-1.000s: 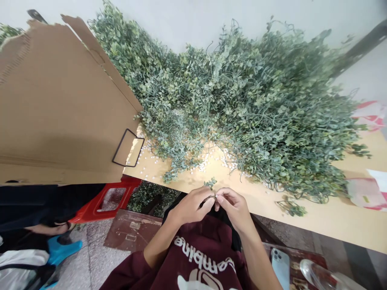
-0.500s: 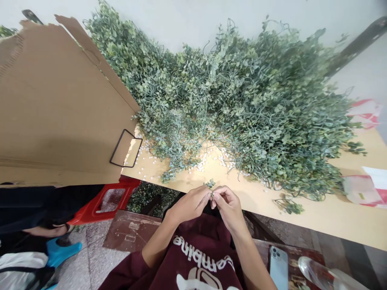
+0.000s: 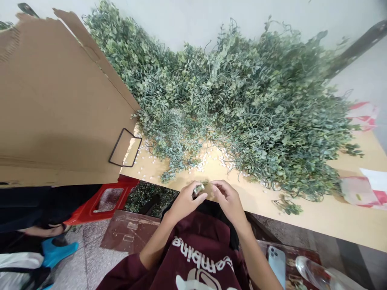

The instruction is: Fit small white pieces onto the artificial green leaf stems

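Note:
My left hand [image 3: 188,202] curls round a small green leafy sprig [image 3: 198,189], which shows between thumb and fingers, partly blurred. A short gap away, my right hand [image 3: 229,201] has its thumb and bent fingers apart, and I see nothing held in it. Both hands are over the front edge of the wooden table [image 3: 317,217]. Behind them spreads a big heap of artificial green foliage [image 3: 266,112]. Small white bits [image 3: 208,157] are strewn on the wood before the heap.
A cardboard box [image 3: 66,100] stands at left, a black wire frame [image 3: 125,148] by its edge. One loose sprig [image 3: 288,205] lies right of my hands. Red-and-white plastic [image 3: 359,189] lies far right. Below are a red stool [image 3: 99,201], a phone [image 3: 276,262] and another person's arm [image 3: 45,230].
My hands were together, fingertips pinching a sprig. Now they are apart, the left a little further left with the sprig, and the right's fingers have parted.

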Action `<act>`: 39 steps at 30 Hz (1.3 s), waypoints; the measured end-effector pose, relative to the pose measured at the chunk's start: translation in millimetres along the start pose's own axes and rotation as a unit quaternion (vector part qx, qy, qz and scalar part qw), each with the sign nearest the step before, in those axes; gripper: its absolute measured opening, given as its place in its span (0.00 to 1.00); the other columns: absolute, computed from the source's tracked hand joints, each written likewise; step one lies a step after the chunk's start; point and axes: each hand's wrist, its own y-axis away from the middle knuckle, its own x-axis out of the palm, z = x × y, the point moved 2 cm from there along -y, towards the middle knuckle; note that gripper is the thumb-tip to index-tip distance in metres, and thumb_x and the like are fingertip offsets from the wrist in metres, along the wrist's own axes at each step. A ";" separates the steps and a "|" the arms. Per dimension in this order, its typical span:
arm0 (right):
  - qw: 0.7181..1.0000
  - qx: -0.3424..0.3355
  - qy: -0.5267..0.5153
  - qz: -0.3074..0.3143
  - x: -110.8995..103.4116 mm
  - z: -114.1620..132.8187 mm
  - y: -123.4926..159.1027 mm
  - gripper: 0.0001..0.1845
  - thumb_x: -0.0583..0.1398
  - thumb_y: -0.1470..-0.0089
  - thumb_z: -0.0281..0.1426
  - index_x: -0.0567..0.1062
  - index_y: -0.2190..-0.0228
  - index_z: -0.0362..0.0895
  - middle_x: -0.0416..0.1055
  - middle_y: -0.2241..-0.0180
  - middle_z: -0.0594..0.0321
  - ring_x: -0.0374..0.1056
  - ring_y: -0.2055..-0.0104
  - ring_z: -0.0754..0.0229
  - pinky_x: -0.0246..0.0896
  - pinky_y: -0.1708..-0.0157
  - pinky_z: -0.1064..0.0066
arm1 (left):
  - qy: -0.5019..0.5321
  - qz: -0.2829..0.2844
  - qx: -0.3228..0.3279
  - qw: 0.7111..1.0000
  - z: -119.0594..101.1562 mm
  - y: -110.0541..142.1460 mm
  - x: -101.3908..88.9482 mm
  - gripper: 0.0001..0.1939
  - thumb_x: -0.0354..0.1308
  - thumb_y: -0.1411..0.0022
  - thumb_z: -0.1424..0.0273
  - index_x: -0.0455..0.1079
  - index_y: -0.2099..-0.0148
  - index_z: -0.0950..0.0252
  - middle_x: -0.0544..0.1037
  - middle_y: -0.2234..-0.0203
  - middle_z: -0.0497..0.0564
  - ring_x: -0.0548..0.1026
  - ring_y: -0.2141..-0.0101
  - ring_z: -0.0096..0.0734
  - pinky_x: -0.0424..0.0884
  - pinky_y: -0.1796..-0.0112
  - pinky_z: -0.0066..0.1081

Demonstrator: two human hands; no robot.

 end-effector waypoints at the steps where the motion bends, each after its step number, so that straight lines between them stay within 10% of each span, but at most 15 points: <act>1: 1.000 -0.005 0.027 -0.003 -1.5 0.5 -7.2 0.12 0.56 0.39 0.37 0.75 0.58 0.45 0.74 0.62 0.58 0.71 0.60 0.56 0.64 0.61 0.69 | 0.011 -0.021 -0.024 0.999 5.0 -0.7 -0.6 0.08 0.57 0.39 0.65 0.66 0.59 0.63 0.69 0.73 0.44 0.67 0.71 0.28 0.63 0.67 0.26; 9: 0.964 -0.053 0.251 0.072 12.7 4.4 -64.8 0.12 0.55 0.40 0.31 0.73 0.55 0.46 0.74 0.68 0.63 0.69 0.69 0.59 0.59 0.66 0.71 | 0.051 -0.101 -0.105 0.988 28.3 -7.3 -8.3 0.16 0.60 0.43 0.68 0.67 0.52 0.64 0.75 0.64 0.50 0.74 0.64 0.34 0.69 0.60 0.31; 22: 0.910 -0.038 0.408 0.056 15.2 8.6 -70.4 0.05 0.53 0.39 0.27 0.69 0.66 0.43 0.74 0.67 0.57 0.69 0.67 0.56 0.51 0.71 0.71 | -0.091 -0.069 -0.027 0.993 11.7 -18.3 -7.6 0.05 0.57 0.40 0.74 0.73 0.62 0.65 0.76 0.65 0.54 0.75 0.59 0.40 0.69 0.55 0.36; 29: 0.998 -0.008 -0.026 0.063 -14.2 3.8 -42.8 0.08 0.59 0.41 0.35 0.71 0.68 0.44 0.72 0.76 0.64 0.69 0.73 0.60 0.63 0.70 0.70 | 0.056 -0.084 -0.021 0.995 4.9 -3.9 -8.4 0.10 0.54 0.35 0.64 0.72 0.58 0.65 0.77 0.69 0.48 0.74 0.68 0.31 0.69 0.64 0.27; 39: 0.892 0.052 -0.432 0.123 -14.0 13.0 9.3 0.10 0.68 0.50 0.34 0.76 0.68 0.42 0.75 0.78 0.65 0.69 0.81 0.64 0.66 0.77 0.72 | 0.113 -0.032 0.079 0.990 -46.6 12.0 10.6 0.13 0.52 0.32 0.63 0.73 0.61 0.66 0.77 0.70 0.49 0.73 0.69 0.27 0.67 0.64 0.24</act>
